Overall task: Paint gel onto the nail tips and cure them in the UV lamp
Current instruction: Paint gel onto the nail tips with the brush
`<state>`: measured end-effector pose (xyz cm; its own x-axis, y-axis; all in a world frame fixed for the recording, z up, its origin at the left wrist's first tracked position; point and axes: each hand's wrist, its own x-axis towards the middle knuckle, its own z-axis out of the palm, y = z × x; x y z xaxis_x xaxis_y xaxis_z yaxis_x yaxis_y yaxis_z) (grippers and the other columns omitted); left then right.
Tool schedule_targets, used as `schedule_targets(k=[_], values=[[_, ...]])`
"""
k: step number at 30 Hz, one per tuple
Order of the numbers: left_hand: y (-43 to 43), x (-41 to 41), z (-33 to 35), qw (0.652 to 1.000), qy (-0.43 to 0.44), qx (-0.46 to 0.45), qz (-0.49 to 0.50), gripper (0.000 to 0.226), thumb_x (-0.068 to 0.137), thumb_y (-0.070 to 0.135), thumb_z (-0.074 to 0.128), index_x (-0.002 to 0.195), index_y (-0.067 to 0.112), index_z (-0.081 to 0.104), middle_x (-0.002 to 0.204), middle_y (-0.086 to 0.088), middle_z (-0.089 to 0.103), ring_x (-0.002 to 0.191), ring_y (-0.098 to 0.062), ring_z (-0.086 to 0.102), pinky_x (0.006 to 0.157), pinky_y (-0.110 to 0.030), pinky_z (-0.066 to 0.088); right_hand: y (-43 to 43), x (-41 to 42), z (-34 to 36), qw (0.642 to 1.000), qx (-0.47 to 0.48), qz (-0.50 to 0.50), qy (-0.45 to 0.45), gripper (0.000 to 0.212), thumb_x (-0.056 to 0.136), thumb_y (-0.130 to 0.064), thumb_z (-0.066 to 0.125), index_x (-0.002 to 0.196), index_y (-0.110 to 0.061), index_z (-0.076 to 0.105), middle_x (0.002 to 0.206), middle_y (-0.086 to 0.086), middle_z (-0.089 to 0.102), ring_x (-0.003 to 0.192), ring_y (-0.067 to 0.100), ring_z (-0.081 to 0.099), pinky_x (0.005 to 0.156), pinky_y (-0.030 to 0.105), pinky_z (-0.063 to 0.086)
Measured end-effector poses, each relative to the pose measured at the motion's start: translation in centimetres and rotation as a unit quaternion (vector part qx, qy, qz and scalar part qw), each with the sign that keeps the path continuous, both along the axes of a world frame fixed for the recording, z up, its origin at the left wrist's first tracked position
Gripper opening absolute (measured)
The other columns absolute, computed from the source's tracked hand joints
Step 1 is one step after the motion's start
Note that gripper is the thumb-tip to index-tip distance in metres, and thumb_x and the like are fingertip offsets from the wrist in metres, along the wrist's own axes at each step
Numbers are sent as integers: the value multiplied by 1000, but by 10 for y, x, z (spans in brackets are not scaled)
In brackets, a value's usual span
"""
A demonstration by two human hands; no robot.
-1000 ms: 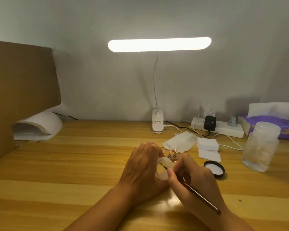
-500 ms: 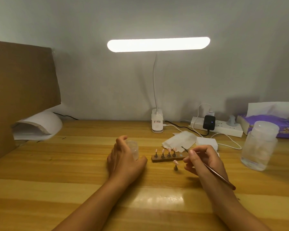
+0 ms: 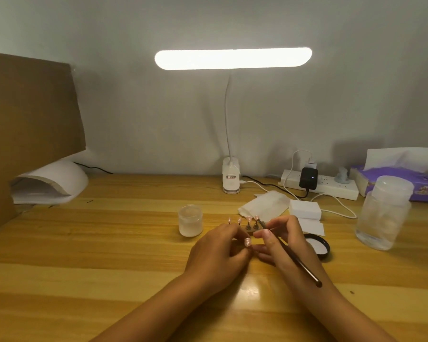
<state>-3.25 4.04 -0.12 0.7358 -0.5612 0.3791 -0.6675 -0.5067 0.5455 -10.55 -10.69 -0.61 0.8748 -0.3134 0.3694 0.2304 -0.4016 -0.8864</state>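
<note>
My left grip point(image 3: 218, 253) pinches a small pink nail tip point(image 3: 247, 242); my right grip point(image 3: 283, 243), just beside, clamps a thin dark brush point(image 3: 299, 266).

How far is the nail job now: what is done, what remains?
Done: gel jar open. In hand: left hand pinches one nail tip, right hand holds the brush near it. Left: curing; four other tips stand behind, far from the UV lamp.
</note>
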Motion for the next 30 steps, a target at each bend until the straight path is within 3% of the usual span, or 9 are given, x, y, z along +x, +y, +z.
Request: schedule_targets(k=[4, 10, 15, 23, 27, 30], values=[[2, 4, -1, 999, 37, -16, -19, 5, 88, 31, 64, 90, 35, 60, 94, 22, 64, 76, -2, 55, 73, -33, 50, 0, 0, 7, 997, 77, -5, 8, 10, 93, -23, 58, 102, -20, 53, 90, -7, 73, 81, 8, 72, 61, 19, 56], [8, 18, 3, 992, 80, -40, -85, 8, 88, 28, 70, 88, 35, 67, 92, 21, 66, 64, -2, 49, 68, -35, 49, -9, -6, 16, 987, 142, -74, 31, 26, 85, -39, 65, 88, -13, 60, 62, 1, 67, 46, 3, 51, 41, 16, 40], [8, 17, -2, 995, 61, -28, -77, 4, 86, 37, 71, 90, 35, 73, 87, 25, 60, 62, -2, 45, 60, -23, 38, -6, -6, 14, 991, 106, -40, 72, 26, 89, -28, 65, 88, -4, 55, 61, 8, 68, 48, 7, 53, 43, 20, 44], [8, 17, -1, 993, 74, -35, -85, 7, 84, 34, 74, 87, 40, 71, 89, 23, 62, 63, 4, 51, 63, -24, 44, -4, -5, 14, 994, -3, -30, 101, 21, 89, -28, 66, 86, -10, 56, 64, -1, 71, 53, 1, 62, 47, 12, 43], [8, 17, 0, 992, 81, -34, -86, 14, 84, 32, 74, 83, 45, 68, 89, 23, 60, 64, 6, 52, 64, -20, 42, -4, -8, 16, 991, 2, -8, 135, 14, 87, -16, 66, 84, -7, 56, 59, 4, 67, 47, 9, 59, 43, 24, 49], [8, 16, -1, 992, 88, -37, -85, 9, 84, 33, 74, 86, 42, 71, 90, 23, 62, 65, 7, 53, 64, -19, 41, -5, -8, 17, 995, 3, -41, 94, 18, 90, -23, 65, 84, -9, 56, 62, 1, 69, 51, 2, 59, 55, 26, 46]])
